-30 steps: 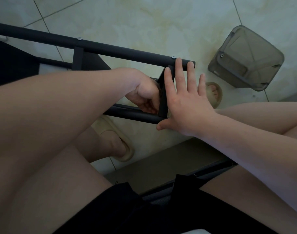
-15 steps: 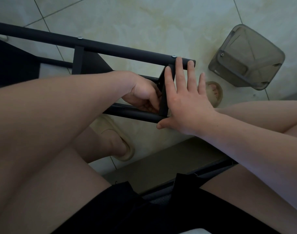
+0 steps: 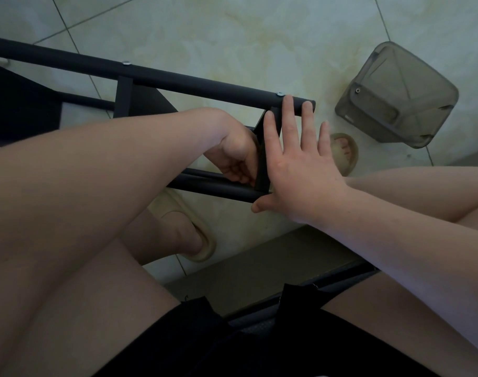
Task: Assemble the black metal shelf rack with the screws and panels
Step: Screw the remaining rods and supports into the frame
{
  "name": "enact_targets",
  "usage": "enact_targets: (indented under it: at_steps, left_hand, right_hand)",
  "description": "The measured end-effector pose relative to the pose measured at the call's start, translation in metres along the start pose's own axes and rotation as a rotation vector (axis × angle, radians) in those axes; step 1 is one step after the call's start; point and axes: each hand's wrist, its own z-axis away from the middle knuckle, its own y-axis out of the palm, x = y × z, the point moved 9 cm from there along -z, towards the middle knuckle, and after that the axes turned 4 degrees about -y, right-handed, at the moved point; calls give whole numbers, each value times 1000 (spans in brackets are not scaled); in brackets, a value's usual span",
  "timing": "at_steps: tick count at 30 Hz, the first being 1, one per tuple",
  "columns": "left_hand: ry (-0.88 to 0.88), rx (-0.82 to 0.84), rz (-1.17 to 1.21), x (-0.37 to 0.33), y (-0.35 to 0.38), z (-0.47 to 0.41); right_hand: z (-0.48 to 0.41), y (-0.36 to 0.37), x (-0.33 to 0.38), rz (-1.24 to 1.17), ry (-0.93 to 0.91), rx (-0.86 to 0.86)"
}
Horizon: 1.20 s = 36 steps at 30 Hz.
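Both hands unmoved: right hand (image 3: 300, 170) flat on panel (image 3: 262, 171), left hand (image 3: 233, 156) curled, grip unclear.

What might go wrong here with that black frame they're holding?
The right hand only presses flat on the end crosspiece, so it may slip out of line. The left hand, fingers curled, sits where crosspiece meets lower tube and might get pinched. If the frame drops, the toes in the slipper lie just beyond.
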Motion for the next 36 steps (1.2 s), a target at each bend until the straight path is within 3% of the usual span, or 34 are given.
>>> enact_targets:
  at_steps: [13, 21, 36]
  left_hand:
    - [101, 2, 84, -3, 5, 3]
    - [0, -47, -117, 4, -8, 2]
    - [8, -38, -84, -1, -7, 4]
  right_hand:
    - [0, -1, -2, -7, -2, 10]
    - [0, -2, 0, 8, 6, 11]
    - [0, -1, 2, 0, 4, 8]
